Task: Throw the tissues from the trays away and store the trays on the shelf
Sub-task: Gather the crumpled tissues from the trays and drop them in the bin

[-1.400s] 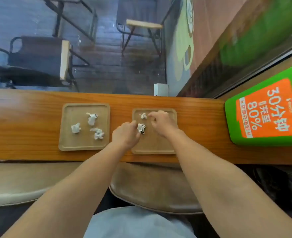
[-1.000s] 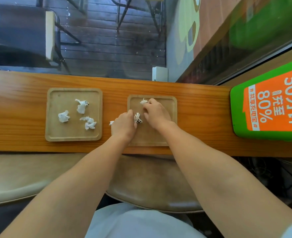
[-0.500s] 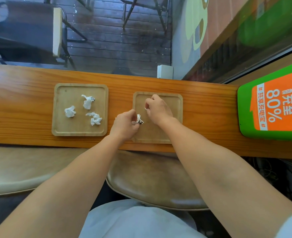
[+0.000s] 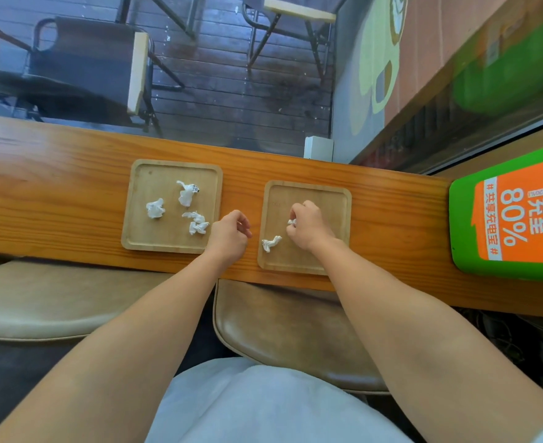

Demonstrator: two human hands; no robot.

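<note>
while your right hand (image 4: 308, 230) pinched a small tissue (image 4: 292, 222) over the right tray (image 4: 340, 199), one loose tissue (image 4: 271, 243) lay on that tray just left of it — pointing toward your left hand (image 4: 230, 235), curled shut, grip unclear — about as near.

Two wooden trays (image 4: 136, 219) (image 4: 340, 199), five crumpled tissues (image 4: 155, 208) (image 4: 186, 194) (image 4: 196, 222) (image 4: 271, 244) (image 4: 292, 221), two hands (image 4: 228, 236) (image 4: 308, 227), one counter (image 4: 56, 199), two stools (image 4: 40, 302) (image 4: 279, 324)

Left hand (image 4: 230, 233) curled shut; its contents, perhaps tissue, hidden.
</note>
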